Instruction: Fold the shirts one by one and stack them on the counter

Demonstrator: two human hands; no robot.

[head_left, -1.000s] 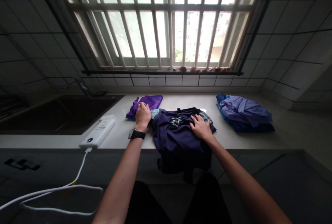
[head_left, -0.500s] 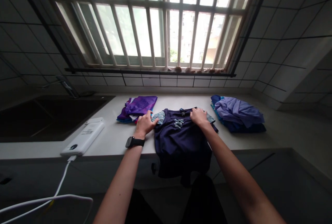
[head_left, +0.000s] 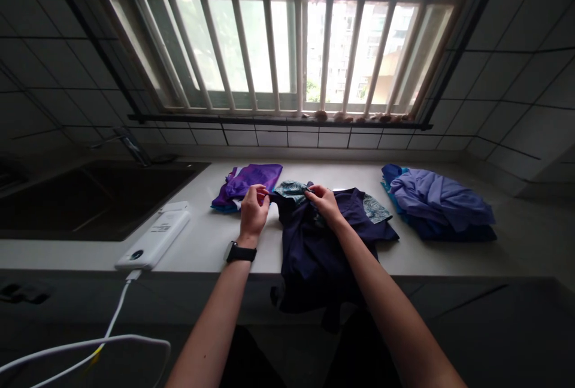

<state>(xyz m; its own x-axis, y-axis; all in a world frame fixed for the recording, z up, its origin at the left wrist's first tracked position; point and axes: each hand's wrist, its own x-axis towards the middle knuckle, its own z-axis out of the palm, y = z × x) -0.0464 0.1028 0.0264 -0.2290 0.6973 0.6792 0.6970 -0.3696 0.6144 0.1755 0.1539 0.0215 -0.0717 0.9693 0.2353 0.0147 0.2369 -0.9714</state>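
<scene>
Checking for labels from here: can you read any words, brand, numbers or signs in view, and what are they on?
White power bank: small print on top, too small and blurred to read.
Wristwatch: dark face, nothing readable.
Dark blue garment: no readable label.

Likely a power bank beside the sink

Left hand and right hand went from pressing flat on navy garment to pinching its top edge, raised off tabletop. Top of garment bunched; teal patterned panel turned up between hands.
</scene>
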